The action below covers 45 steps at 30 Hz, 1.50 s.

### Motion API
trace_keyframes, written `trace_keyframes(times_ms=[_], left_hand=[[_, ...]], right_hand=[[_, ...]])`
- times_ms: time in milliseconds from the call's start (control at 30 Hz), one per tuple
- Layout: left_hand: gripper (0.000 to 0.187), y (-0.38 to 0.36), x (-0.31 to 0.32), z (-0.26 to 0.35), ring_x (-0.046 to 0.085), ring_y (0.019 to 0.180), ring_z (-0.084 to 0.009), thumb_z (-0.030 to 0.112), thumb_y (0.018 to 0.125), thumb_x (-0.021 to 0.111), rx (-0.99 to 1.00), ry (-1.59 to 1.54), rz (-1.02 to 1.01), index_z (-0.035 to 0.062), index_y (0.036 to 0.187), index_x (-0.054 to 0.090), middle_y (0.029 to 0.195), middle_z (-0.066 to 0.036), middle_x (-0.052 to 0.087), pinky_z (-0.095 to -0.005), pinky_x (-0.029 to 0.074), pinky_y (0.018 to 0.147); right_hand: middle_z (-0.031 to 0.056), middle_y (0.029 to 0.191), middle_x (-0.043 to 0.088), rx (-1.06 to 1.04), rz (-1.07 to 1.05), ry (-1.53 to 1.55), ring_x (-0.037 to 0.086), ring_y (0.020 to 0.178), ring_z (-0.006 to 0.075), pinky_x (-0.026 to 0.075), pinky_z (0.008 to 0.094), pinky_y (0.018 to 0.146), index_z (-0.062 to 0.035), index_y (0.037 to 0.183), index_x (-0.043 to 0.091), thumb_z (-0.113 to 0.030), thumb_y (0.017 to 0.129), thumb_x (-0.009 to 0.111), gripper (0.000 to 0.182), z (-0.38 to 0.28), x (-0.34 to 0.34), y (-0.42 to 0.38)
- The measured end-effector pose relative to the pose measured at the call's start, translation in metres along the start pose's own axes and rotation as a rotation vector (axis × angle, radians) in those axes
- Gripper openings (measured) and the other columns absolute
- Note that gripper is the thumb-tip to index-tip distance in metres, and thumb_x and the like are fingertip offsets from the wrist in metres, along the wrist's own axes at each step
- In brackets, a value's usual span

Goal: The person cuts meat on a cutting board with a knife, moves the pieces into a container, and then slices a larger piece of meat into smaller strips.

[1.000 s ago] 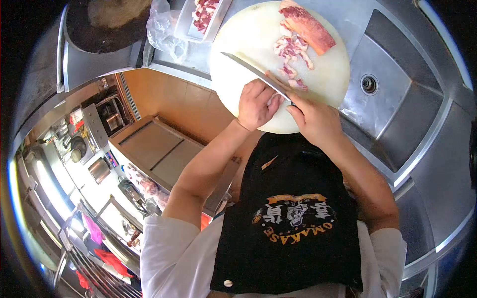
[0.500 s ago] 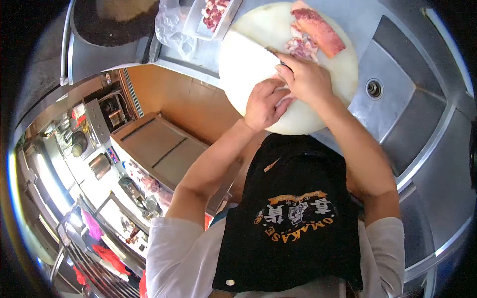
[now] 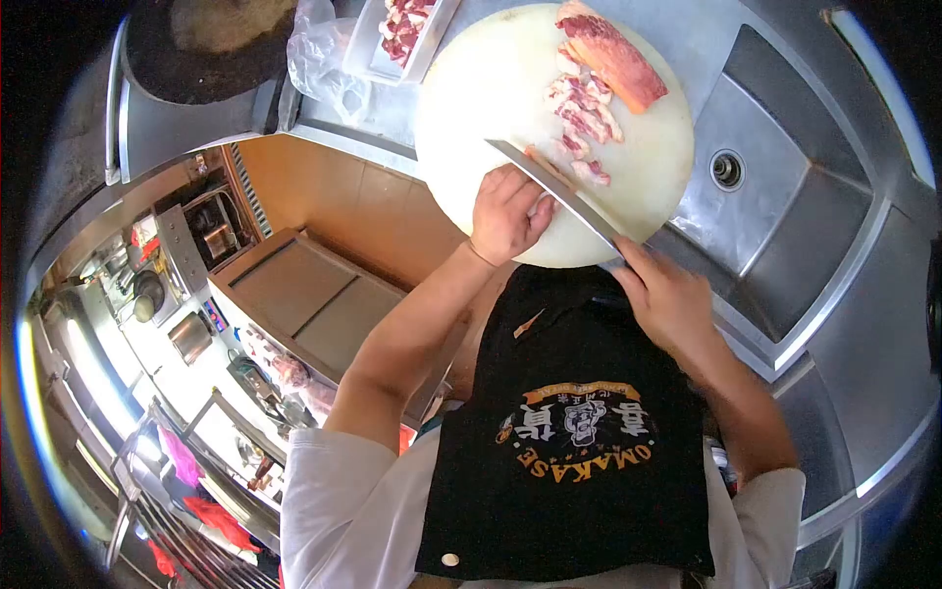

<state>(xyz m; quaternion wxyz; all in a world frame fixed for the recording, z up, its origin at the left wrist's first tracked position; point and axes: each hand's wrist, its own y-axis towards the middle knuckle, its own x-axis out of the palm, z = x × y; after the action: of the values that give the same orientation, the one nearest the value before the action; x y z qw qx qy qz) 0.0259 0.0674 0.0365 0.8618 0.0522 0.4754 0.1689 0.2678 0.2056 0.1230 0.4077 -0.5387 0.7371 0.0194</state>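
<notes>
While the right hand (image 3: 670, 297) grips the knife (image 3: 574, 199) just past the near edge of the round board (image 3: 471, 108), the left hand (image 3: 505, 211) sits curled over the board, close beside the blade. If the knife slipped, it could nick those fingers. The big meat chunk (image 3: 613, 61) and cut bits (image 3: 589, 120) lie on the board's far right part. I can't tell what the left fingers hold. The right hand looks blurry.

The board (image 3: 481, 98) is whitish, meat pieces (image 3: 586, 120) red and white, apron (image 3: 579, 491) black
</notes>
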Motion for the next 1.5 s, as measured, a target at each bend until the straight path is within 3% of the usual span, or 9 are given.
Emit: trace_keyframes(times_ms=[133, 333, 567, 667, 733, 800, 967, 1167, 1500], left_hand=[[0.034, -0.001, -0.001, -0.002, 0.065, 0.108, -0.0377, 0.009, 0.08, 0.077, -0.048, -0.002, -0.055, 0.0045, 0.114, 0.074, 0.121, -0.017, 0.069, -0.0455, 0.05, 0.094], [0.032, -0.003, 0.002, 0.0, 0.065, 0.107, -0.0362, 0.008, 0.079, 0.078, -0.021, -0.022, 0.004, 0.0052, 0.11, 0.075, 0.114, -0.015, 0.069, -0.0447, 0.05, 0.094], [0.03, -0.003, 0.0, -0.008, 0.065, 0.109, -0.0355, 0.009, 0.077, 0.08, 0.023, -0.068, -0.016, 0.0049, 0.106, 0.074, 0.112, -0.013, 0.068, -0.0445, 0.051, 0.095], [0.028, -0.002, 0.0, 0.002, 0.064, 0.11, -0.0354, 0.009, 0.079, 0.08, -0.048, -0.045, 0.067, 0.0047, 0.106, 0.074, 0.115, -0.013, 0.067, -0.0448, 0.051, 0.095], [0.028, -0.01, 0.006, 0.002, 0.064, 0.111, -0.0351, 0.01, 0.081, 0.08, -0.113, -0.079, 0.159, 0.0045, 0.107, 0.073, 0.117, -0.013, 0.066, -0.045, 0.05, 0.095], [0.027, -0.011, 0.006, -0.004, 0.064, 0.111, -0.0346, 0.011, 0.081, 0.08, -0.045, -0.068, 0.089, 0.0047, 0.107, 0.073, 0.116, -0.013, 0.067, -0.0446, 0.05, 0.094], [0.035, -0.008, 0.0, -0.002, 0.064, 0.108, -0.0376, 0.009, 0.079, 0.081, -0.007, -0.005, 0.017, 0.0021, 0.112, 0.073, 0.121, -0.017, 0.068, -0.0456, 0.05, 0.096], [0.035, -0.007, -0.002, 0.001, 0.065, 0.109, -0.0374, 0.009, 0.078, 0.08, -0.03, 0.008, -0.034, 0.0037, 0.112, 0.075, 0.121, -0.016, 0.069, -0.0455, 0.049, 0.097], [0.026, -0.004, 0.002, -0.001, 0.064, 0.104, -0.0329, 0.01, 0.079, 0.081, -0.036, -0.026, 0.032, 0.0065, 0.105, 0.075, 0.109, -0.012, 0.069, -0.0433, 0.05, 0.092]], right_hand=[[0.0217, 0.101, 0.074, -0.119, 0.056, 0.059, 0.074, 0.088, 0.0414, 0.058, 0.0543, 0.07, -0.0205, 0.141, 0.062, -0.037, 0.103, 0.061, 0.041, -0.013, 0.026, 0.064], [0.0238, 0.097, 0.074, -0.019, -0.012, 0.019, 0.073, 0.09, 0.0442, 0.058, 0.0552, 0.077, -0.0142, 0.14, 0.062, -0.035, 0.104, 0.061, 0.042, 0.018, -0.003, -0.031], [0.0187, 0.119, 0.074, -0.106, 0.086, 0.069, 0.072, 0.104, 0.04, 0.057, 0.0468, 0.086, -0.013, 0.136, 0.067, -0.028, 0.103, 0.065, 0.036, -0.029, 0.042, 0.157], [0.0178, 0.122, 0.073, -0.176, 0.397, 0.16, 0.072, 0.104, 0.0398, 0.058, 0.0471, 0.086, -0.0123, 0.134, 0.069, -0.029, 0.102, 0.066, 0.036, -0.018, 0.024, 0.146], [0.0173, 0.122, 0.073, 0.001, 0.159, 0.126, 0.072, 0.103, 0.0393, 0.058, 0.0468, 0.085, -0.0122, 0.135, 0.069, -0.026, 0.102, 0.066, 0.036, -0.024, -0.011, 0.097], [0.0145, 0.109, 0.076, -0.169, 0.248, 0.067, 0.074, 0.091, 0.0383, 0.059, 0.0486, 0.076, -0.0195, 0.134, 0.069, -0.032, 0.1, 0.067, 0.036, -0.001, 0.001, 0.046], [0.0174, 0.098, 0.075, 0.018, -0.073, -0.124, 0.074, 0.08, 0.037, 0.057, 0.0517, 0.066, -0.0205, 0.14, 0.064, -0.034, 0.1, 0.068, 0.043, 0.004, -0.023, -0.032], [0.0168, 0.095, 0.074, -0.122, 0.044, 0.058, 0.072, 0.076, 0.0402, 0.056, 0.0542, 0.065, -0.0168, 0.141, 0.063, -0.03, 0.102, 0.066, 0.041, -0.015, 0.013, 0.054], [0.0217, 0.098, 0.075, -0.036, -0.008, 0.01, 0.072, 0.084, 0.0448, 0.058, 0.0544, 0.075, -0.0163, 0.142, 0.06, -0.034, 0.104, 0.061, 0.042, 0.011, 0.01, -0.001]])
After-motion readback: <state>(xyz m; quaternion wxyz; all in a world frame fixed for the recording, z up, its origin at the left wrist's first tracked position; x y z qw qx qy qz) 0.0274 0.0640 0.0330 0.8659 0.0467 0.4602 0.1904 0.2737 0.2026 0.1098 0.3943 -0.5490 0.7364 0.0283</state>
